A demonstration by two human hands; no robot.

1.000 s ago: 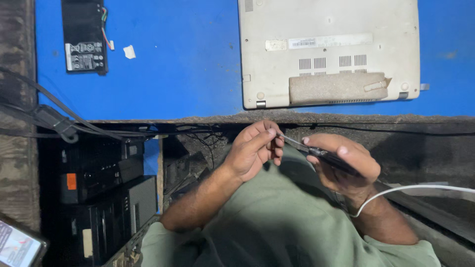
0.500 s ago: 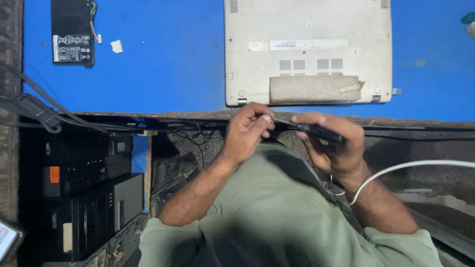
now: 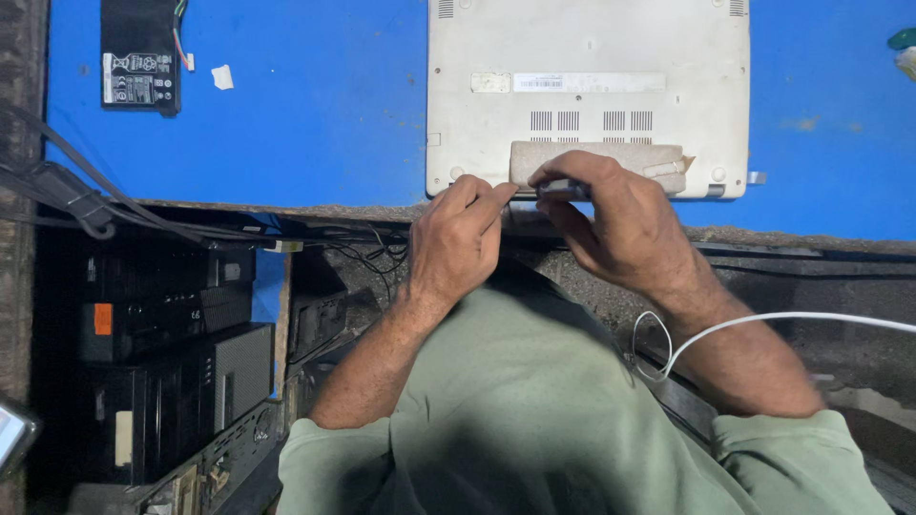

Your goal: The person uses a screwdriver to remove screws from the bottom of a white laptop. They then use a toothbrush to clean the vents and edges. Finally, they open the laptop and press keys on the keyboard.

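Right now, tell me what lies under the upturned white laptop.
The laptop rests on the blue tabletop. Both hands, left and right, cover its near edge; anything beneath it is hidden.

Bright even light on top, dim below — hands slightly blurred

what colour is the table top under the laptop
Bright blue, seen in the head view; the laptop on it is off-white.

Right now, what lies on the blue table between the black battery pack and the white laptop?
In the head view, only a small white scrap lies between the black battery pack and the white laptop; the rest is bare blue table.
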